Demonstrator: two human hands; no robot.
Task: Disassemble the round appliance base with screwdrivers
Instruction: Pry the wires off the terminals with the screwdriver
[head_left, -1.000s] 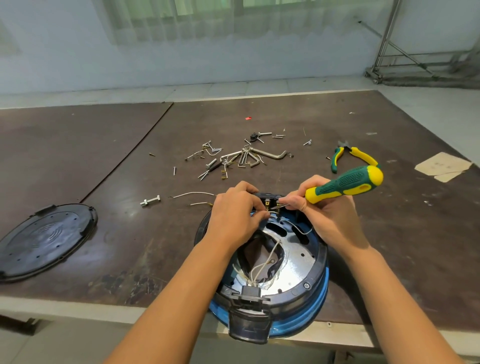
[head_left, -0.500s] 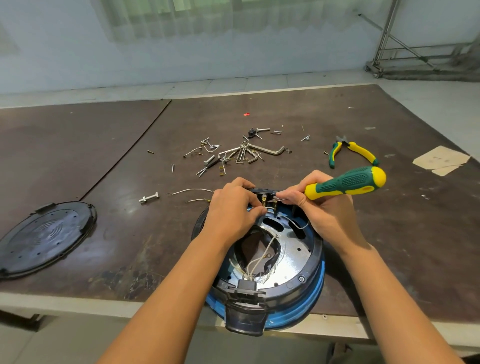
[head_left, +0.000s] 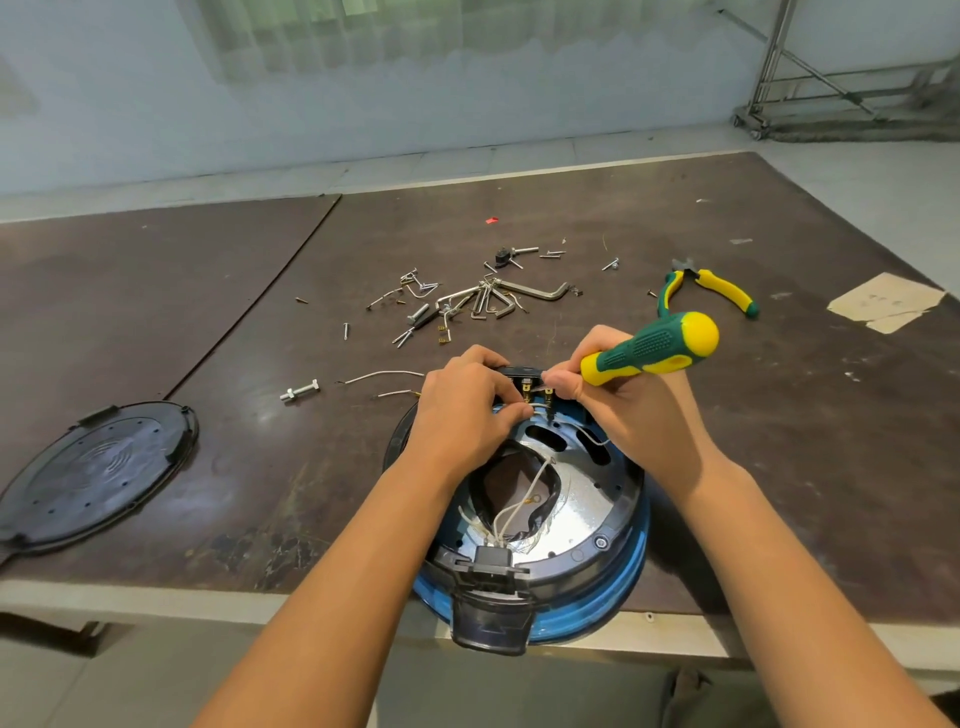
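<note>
With the round appliance base (head_left: 545, 519) overhanging the surface's (head_left: 779, 467) near edge, my left hand (head_left: 462, 410) is pinching a terminal wire while my right hand (head_left: 639, 410), clamped on the screwdriver (head_left: 649, 348), is risking slipping and nicking my fingers.

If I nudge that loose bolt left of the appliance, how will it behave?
The bolt lies on its side on the flat table, so it would probably roll or pivot. Its bare metal suggests it is stiff and fairly heavy for its size, likely slippery between fingers.
</note>
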